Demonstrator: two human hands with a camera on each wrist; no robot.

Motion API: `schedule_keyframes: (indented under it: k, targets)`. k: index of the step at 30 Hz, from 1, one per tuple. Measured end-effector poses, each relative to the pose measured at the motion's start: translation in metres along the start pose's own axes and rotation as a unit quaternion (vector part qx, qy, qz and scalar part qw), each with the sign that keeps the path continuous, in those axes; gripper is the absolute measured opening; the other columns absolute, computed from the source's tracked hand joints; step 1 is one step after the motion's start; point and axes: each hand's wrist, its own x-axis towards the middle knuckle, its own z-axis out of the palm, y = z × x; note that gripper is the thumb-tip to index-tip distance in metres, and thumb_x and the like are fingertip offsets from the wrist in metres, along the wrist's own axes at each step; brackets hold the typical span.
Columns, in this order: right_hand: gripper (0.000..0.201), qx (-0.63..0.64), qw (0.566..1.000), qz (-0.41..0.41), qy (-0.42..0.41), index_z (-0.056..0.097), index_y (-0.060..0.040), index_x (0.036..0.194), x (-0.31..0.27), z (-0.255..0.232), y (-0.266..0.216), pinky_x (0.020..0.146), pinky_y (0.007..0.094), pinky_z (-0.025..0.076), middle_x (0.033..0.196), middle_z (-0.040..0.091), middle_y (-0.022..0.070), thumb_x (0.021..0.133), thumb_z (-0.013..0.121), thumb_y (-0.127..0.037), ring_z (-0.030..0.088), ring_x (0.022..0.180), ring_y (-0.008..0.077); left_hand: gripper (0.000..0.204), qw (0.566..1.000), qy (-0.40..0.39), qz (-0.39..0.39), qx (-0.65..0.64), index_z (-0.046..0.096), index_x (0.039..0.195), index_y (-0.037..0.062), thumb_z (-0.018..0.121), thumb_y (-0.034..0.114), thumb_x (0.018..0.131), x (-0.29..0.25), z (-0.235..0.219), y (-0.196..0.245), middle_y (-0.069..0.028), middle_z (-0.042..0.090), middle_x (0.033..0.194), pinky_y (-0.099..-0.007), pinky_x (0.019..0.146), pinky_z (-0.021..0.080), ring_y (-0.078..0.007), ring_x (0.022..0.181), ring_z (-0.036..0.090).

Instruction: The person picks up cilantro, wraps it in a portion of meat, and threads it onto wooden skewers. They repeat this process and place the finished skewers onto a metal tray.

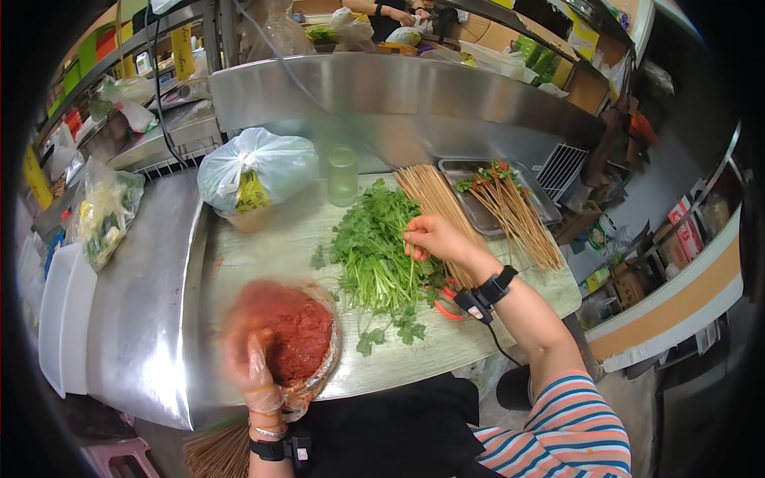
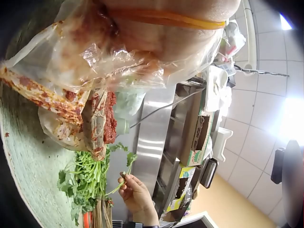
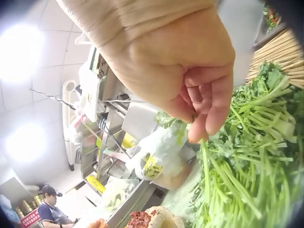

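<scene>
Sprig (image 3: 205,166) of green, pinched at its stem between thumb and fingertips of the right grip (image 1: 430,237), closed and bare! Leaves poke out on one side of that pinch, and on the other the stem runs down across the heap of leafy greens (image 1: 374,239). That heap lies just under and to the left of the right grip, leafy ends away from the body, stems nearer.

Over to the left grip (image 1: 253,350), in a clear plastic glove with an orange band (image 2: 164,18) at the wrist: it's a blur at the left side of a bowl (image 1: 331,358) of red mince (image 1: 303,334), and whether those fingers are open or closed, I cannot tell. The bowl sits well apart from the right grip, near the close edge of the counter (image 1: 430,350).

Outward now! Bare wooden skewers (image 1: 426,191) lie right beside the greens, running beneath the right forearm, with red-handled scissors (image 1: 449,312) near the stems. Further right, a tray (image 1: 550,205) carries the tips of loaded skewers (image 1: 510,209), red and green at the ends. Behind the heap stands a greenish jar (image 1: 343,175), and left of that a knotted plastic bag (image 1: 263,171) with a yellow label.
</scene>
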Motion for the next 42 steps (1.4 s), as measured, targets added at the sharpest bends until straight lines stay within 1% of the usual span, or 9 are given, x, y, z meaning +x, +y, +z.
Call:
schedule_keyframes:
  k: [10, 16, 21, 24, 28, 32, 33, 39, 42]
  targets:
    - [0.017, -0.08, 0.994, -0.054, -0.057, 0.06, 0.0037, 0.1, -0.032, 0.04, -0.038, 0.055, 0.0233, 0.05, 0.076, 0.066, 0.0056, 0.095, 0.055, -0.012, 0.06, 0.059, 0.009, 0.031, 0.999, -0.015, 0.024, 0.027, 0.054, 0.125, -0.0017, 0.054, 0.008, 0.095, 0.004, -0.007, -0.012, -0.0127, 0.062, 0.116, -0.0259, 0.081, 0.052, -0.0151, 0.092, 0.063]
    - [0.02, -0.131, 0.978, -0.117, -0.117, 0.064, -0.0008, 0.108, -0.051, 0.066, -0.061, 0.057, 0.026, 0.049, 0.077, 0.065, 0.0069, 0.095, 0.051, -0.009, 0.06, 0.06, 0.0112, 0.03, 0.999, -0.044, 0.005, 0.028, 0.054, 0.124, -0.0036, 0.053, 0.004, 0.095, 0.006, -0.013, -0.017, -0.012, 0.057, 0.123, -0.0315, 0.086, 0.054, -0.02, 0.107, 0.059]
    - [0.023, -0.122, 0.962, -0.174, -0.171, 0.068, -0.004, 0.1, -0.061, 0.079, -0.067, 0.064, 0.0309, 0.05, 0.078, 0.064, 0.0081, 0.085, 0.051, -0.001, 0.061, 0.065, 0.0159, 0.033, 1.0, -0.02, -0.017, 0.014, 0.053, 0.125, -0.0038, 0.056, 0.006, 0.094, 0.003, -0.002, -0.002, -0.01, 0.063, 0.108, -0.0242, 0.075, 0.052, -0.0138, 0.084, 0.061]
    - [0.022, -0.141, 0.941, -0.246, -0.185, 0.07, -0.0037, 0.093, -0.066, 0.083, -0.075, 0.071, 0.0336, 0.05, 0.08, 0.064, 0.0103, 0.08, 0.052, 0.0, 0.063, 0.074, 0.0223, 0.033, 0.994, -0.107, -0.006, 0.029, 0.055, 0.124, -0.0038, 0.058, 0.006, 0.093, -0.004, 0.009, 0.014, -0.0084, 0.064, 0.102, -0.0216, 0.07, 0.05, -0.0103, 0.078, 0.058]
    - [0.02, -0.124, 0.907, -0.352, -0.196, 0.07, -0.0035, 0.086, -0.069, 0.098, -0.081, 0.078, 0.0357, 0.049, 0.082, 0.064, 0.0129, 0.077, 0.053, -0.001, 0.062, 0.084, 0.0299, 0.037, 0.959, -0.242, -0.135, 0.055, 0.059, 0.121, -0.0028, 0.065, 0.006, 0.086, -0.019, 0.043, 0.052, 0.0012, 0.059, 0.083, -0.0173, 0.062, 0.042, -0.0048, 0.069, 0.05]
    - [0.018, -0.11, 0.89, -0.389, -0.21, 0.07, -0.002, 0.091, -0.07, 0.115, -0.079, 0.072, 0.0337, 0.048, 0.086, 0.062, 0.0113, 0.08, 0.056, -0.002, 0.06, 0.085, 0.0261, 0.014, 0.909, -0.307, -0.265, 0.098, 0.063, 0.097, -0.0023, 0.066, 0.005, 0.085, -0.026, 0.048, 0.042, 0.0015, 0.058, 0.077, -0.0196, 0.06, 0.044, -0.0054, 0.067, 0.052]
    - [0.018, -0.111, 0.89, -0.39, -0.208, 0.069, -0.002, 0.092, -0.073, 0.116, -0.082, 0.072, 0.0337, 0.048, 0.086, 0.062, 0.0113, 0.08, 0.056, -0.003, 0.06, 0.084, 0.026, 0.009, 0.907, -0.32, -0.225, 0.154, 0.062, 0.093, -0.0027, 0.064, 0.004, 0.087, -0.026, 0.046, 0.037, -0.0009, 0.061, 0.078, -0.0209, 0.059, 0.045, -0.0062, 0.067, 0.054]
    - [0.014, -0.054, 0.913, -0.401, -0.047, 0.065, -0.0029, 0.08, -0.075, 0.127, -0.075, 0.063, 0.0356, 0.049, 0.077, 0.063, 0.0086, 0.077, 0.071, -0.015, 0.061, 0.069, 0.0268, 0.016, 0.967, -0.176, -0.181, -0.014, 0.06, 0.104, -0.006, 0.056, 0.001, 0.09, -0.036, 0.047, 0.041, -0.0065, 0.065, 0.085, -0.0235, 0.066, 0.051, -0.0114, 0.071, 0.061]
    - [0.012, -0.038, 0.929, -0.363, -0.062, 0.065, -0.0038, 0.081, -0.083, 0.141, -0.068, 0.06, 0.0329, 0.047, 0.076, 0.062, 0.0083, 0.077, 0.072, -0.013, 0.06, 0.067, 0.0233, 0.024, 0.97, -0.131, -0.182, -0.097, 0.059, 0.113, -0.0057, 0.055, 0.001, 0.091, -0.034, 0.045, 0.042, -0.0091, 0.066, 0.095, -0.025, 0.069, 0.053, -0.0124, 0.073, 0.063]
